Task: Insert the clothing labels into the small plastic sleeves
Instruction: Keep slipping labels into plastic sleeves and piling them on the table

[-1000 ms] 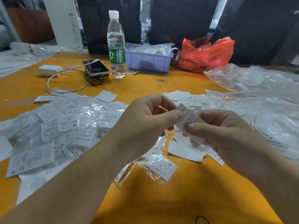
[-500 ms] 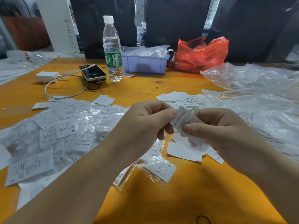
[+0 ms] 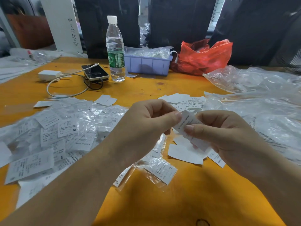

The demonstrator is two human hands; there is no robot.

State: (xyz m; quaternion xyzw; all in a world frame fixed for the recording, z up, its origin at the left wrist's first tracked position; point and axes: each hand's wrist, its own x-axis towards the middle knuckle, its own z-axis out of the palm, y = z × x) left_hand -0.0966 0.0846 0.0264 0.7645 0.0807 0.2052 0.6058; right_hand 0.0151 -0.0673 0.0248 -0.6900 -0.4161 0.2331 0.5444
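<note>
Fingers (image 3: 178, 115) of the left hand (image 3: 146, 126) curled, thumb tip pinching the upper left edge of a small white printed paper clothing label (image 3: 185, 122), text "MADE IN CHINA" readable along it. Right hand (image 3: 228, 136) pinches the same label lower down, thumb (image 3: 195, 128) laid across its face, other fingers curled behind. Whether a thin clear plastic sleeve is already around the label's lower end: cannot tell, glare and skin hide it.

Label held tilted, above the orange bench (image 3: 154, 201), between the two thumbs, clear of the loose white labels (image 3: 184, 154) lying just below.

Judgement on the step: keep the label flat and stiff, lead with one corner into the sleeve mouth, hold the mouth apart with the other hand, slide rather than push so the paper doesn't buckle.

Heap of sleeved labels (image 3: 53, 132) lies at left, a sleeved one marked S (image 3: 161, 172) nearer; the heap suggests work is well along.
</note>
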